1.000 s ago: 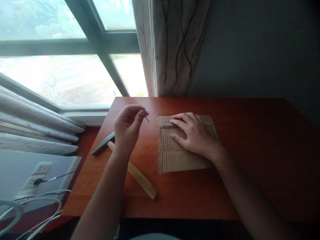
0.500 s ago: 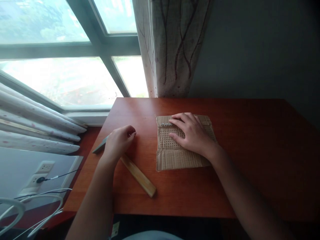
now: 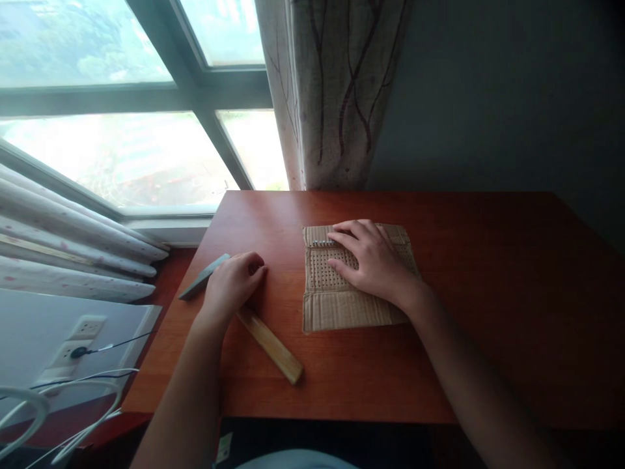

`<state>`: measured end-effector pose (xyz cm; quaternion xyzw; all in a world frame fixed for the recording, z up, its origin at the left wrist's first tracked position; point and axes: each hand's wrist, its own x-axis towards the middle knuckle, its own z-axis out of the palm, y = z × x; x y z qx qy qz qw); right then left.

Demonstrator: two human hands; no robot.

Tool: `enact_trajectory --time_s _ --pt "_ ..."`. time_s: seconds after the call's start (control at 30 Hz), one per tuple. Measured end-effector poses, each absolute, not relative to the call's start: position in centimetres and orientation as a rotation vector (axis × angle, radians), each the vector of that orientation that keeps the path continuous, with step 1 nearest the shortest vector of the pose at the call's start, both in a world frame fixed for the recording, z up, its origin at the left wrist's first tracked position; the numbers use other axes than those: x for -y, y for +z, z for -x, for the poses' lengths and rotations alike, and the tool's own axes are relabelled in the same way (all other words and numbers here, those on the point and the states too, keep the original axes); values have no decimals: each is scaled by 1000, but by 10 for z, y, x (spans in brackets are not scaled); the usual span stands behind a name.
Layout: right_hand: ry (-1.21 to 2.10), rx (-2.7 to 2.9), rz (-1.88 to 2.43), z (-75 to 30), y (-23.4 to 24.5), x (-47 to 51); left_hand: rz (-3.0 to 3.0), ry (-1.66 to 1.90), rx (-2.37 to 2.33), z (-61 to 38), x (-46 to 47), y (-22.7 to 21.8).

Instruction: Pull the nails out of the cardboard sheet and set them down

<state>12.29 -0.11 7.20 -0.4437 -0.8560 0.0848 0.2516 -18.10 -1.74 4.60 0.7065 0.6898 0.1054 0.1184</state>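
Observation:
A piece of corrugated cardboard [image 3: 342, 312] lies on the table, its middle panel punched with rows of small holes. Near its upper left, a short row of small metal pieces [image 3: 322, 243] stands in the holes; they look like nails or pins. My right hand [image 3: 374, 257] rests flat on the cardboard with fingers spread. Left of it, my left hand [image 3: 237, 277] is closed, thumb against fingertips, above a hammer [image 3: 271, 345] with a grey head and wooden handle. The hand hides the joint of head and handle. Whatever the pinch holds is too small to make out.
The reddish-brown wooden table [image 3: 488, 293] stands against a window [image 3: 122, 163] and a patterned curtain [image 3: 336, 98]. Lower left, a wall socket [image 3: 73, 345] has a black plug, with white cables [image 3: 97, 391] beside the table edge.
My left hand has dropped slightly toward me, uncovering more of the hammer's grey head. My right hand stays on the cardboard; the whole view has shifted a little.

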Motion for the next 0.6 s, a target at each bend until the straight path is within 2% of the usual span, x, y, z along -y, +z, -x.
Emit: enact_trajectory --time_s 0.6 --pt "225 2334 1214 -123 74 2 -2090 408 -1977 186 23 41"
